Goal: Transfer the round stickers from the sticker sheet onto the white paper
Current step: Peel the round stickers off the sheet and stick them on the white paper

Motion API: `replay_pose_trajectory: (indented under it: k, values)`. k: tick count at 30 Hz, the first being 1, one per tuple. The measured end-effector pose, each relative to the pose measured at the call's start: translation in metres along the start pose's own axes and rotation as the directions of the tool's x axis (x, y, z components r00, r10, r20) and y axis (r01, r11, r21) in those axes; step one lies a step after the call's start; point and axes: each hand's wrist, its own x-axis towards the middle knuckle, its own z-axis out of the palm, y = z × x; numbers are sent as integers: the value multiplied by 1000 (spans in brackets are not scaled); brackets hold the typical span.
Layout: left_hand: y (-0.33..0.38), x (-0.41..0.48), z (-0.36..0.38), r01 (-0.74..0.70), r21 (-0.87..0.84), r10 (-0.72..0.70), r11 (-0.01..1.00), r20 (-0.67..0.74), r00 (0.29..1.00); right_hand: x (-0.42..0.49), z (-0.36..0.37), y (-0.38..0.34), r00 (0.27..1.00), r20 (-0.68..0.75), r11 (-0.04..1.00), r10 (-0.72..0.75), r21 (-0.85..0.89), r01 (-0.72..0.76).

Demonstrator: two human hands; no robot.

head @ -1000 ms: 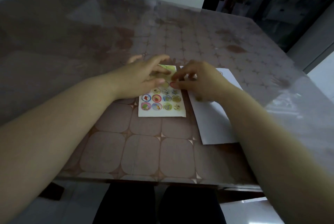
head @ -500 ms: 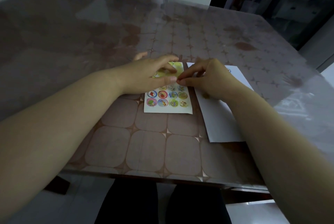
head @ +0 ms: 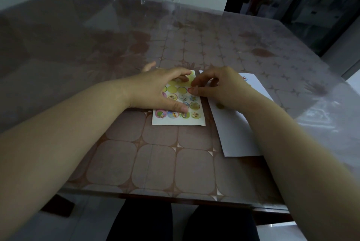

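The sticker sheet [head: 178, 121] lies flat on the table, with rows of colourful round stickers and several peeled yellow spots at its far end. My left hand [head: 155, 90] presses it down, fingers spread over the far part and the thumb on a lower row. My right hand [head: 220, 88] reaches in from the right. Its thumb and forefinger pinch a round sticker [head: 190, 90] at the sheet's right edge. The white paper [head: 233, 135] lies to the right under my right wrist. One stuck sticker [head: 244, 78] sits near its far corner and another [head: 221, 106] by my palm.
The table [head: 155, 162] has a brown tiled pattern under a glossy clear cover. Its near edge runs just above my dark-trousered legs [head: 175, 221]. A white wall with a hanging cable stands behind the table, and a dark doorway is at the back right.
My left thumb has slid down the sheet towards me, uncovering the upper rows. My right thumb and forefinger stay pinched at the sheet's right edge. The view has shifted slightly.
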Motion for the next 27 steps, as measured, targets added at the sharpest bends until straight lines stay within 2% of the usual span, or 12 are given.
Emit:
replay_pose_trajectory:
  k: [5,9,13,16,24,27]
  values:
    - [3,-1,1,-5,-26,5,1000,1,1000,-3,1,-1,999,-24,999,25,21,-25]
    - [2,-2,2,-10,-26,10,1000,-6,1000,-4,4,1,999,-26,999,-18,-36,17]
    - [1,-1,4,-26,-33,26,999,-19,999,-8,-2,1,993,-117,1000,10,-8,-11]
    - [1,-1,4,-48,-18,47,999,-46,998,-13,-9,-2,988,-146,998,54,43,-48]
    - [4,0,3,-155,17,155,988,-159,975,-17,-7,-11,991,-97,949,91,309,-56]
    - [5,0,2,-156,-7,152,988,-191,970,-18,-9,-11,993,-85,937,84,345,-50]
